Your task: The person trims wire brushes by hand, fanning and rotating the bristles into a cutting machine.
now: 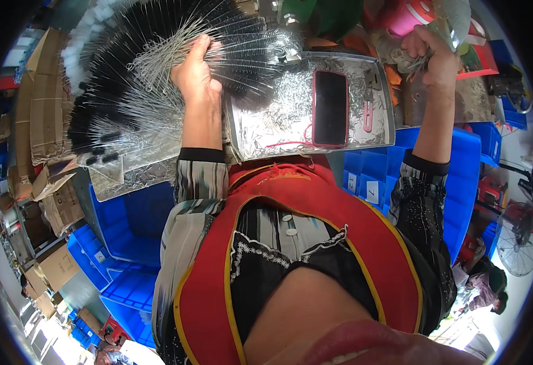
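My left hand (196,76) is closed on a bundle of thin wire brushes (163,58) at the upper left. Their looped metal ends bunch beside my thumb, and the dark bristled parts fan outward. More brushes (126,125) lie spread on the bench below that hand. At the upper right, my right hand (438,64) is raised with its fingers curled in beside a pink spool (413,15). Something thin and greyish shows at those fingers, too small to name.
Between my hands stands a shallow tray (266,131) strewn with small metal clippings; a phone (330,109) and a pink-handled tool (368,115) lie in it. Green machine parts (333,18) rise behind. Blue bins (126,213) flank me, cardboard boxes (50,103) stand left, a fan (515,237) right.
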